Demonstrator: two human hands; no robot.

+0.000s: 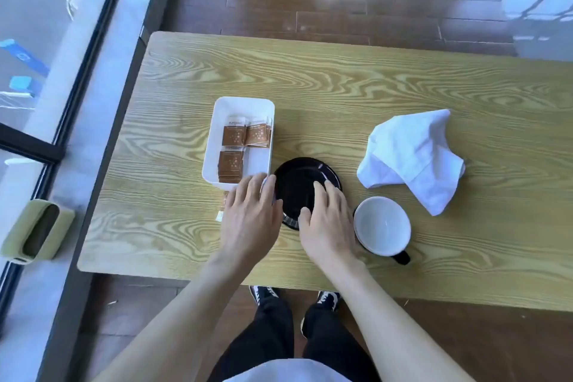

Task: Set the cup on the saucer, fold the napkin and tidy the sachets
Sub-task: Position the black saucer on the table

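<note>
A black saucer (297,178) lies on the wooden table (341,87), near its front edge. My right hand (327,220) rests flat on the saucer's near right part, fingers straight. My left hand (251,214) lies with straight fingers at the saucer's left rim, fingertips touching the white tray's near corner. To the right of the saucer stands the cup (383,226), white inside, black outside, handle toward me. A crumpled white napkin (412,158) lies further right. Brown sachets (245,136) lie in the white tray (210,149); loose sachets (222,206) peek from under my left hand.
A window frame runs along the left of the table. A green holder (37,231) hangs at the left below the table's corner. Dark wooden floor lies beyond the far edge. My legs and shoes stand right at the front edge.
</note>
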